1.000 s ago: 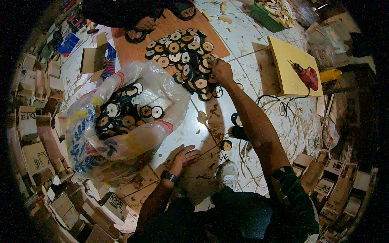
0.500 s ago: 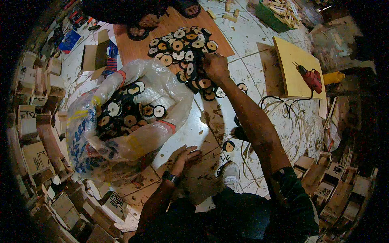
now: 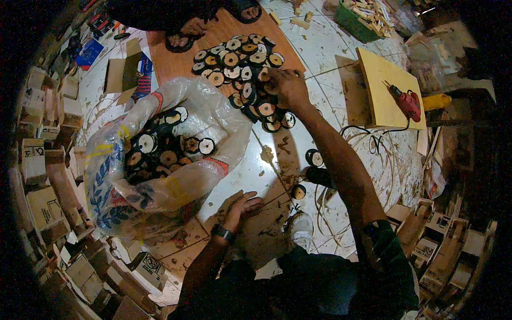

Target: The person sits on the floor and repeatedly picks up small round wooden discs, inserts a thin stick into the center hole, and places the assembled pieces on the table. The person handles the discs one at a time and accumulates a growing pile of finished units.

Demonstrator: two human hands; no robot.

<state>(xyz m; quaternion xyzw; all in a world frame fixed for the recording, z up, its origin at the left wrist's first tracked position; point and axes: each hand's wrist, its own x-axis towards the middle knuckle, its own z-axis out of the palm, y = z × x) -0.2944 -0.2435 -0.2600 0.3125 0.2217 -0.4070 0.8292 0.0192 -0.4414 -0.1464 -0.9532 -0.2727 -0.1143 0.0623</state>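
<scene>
Over the right side of a pile of round black-rimmed discs (image 3: 230, 58), my right hand (image 3: 289, 88) has its fingers curled on a disc (image 3: 264, 74) with a tan centre. The discs have pale or brown faces with a small centre hole. They lie on a brown wooden board (image 3: 290, 50) and spill onto the tiles. My left hand (image 3: 244, 209) hovers low over the floor, fingers stretched out, holding nothing. Left of it stands a translucent plastic sack (image 3: 213, 112), its mouth wide open, with more such discs (image 3: 168, 157) inside.
Another person's hand (image 3: 193, 26) is at the board's far edge. A red drill (image 3: 409, 105) with a cable lies on a yellow board (image 3: 373, 88) at the right. Loose discs (image 3: 298, 192) lie by my shoe (image 3: 302, 232). Cardboard boxes (image 3: 45, 208) line the left. A green crate (image 3: 356, 24) holds wood pieces.
My right hand has shifted slightly right at the pile, and the tan disc now shows at its fingertips. My left hand keeps about the same place. The view has moved a little.
</scene>
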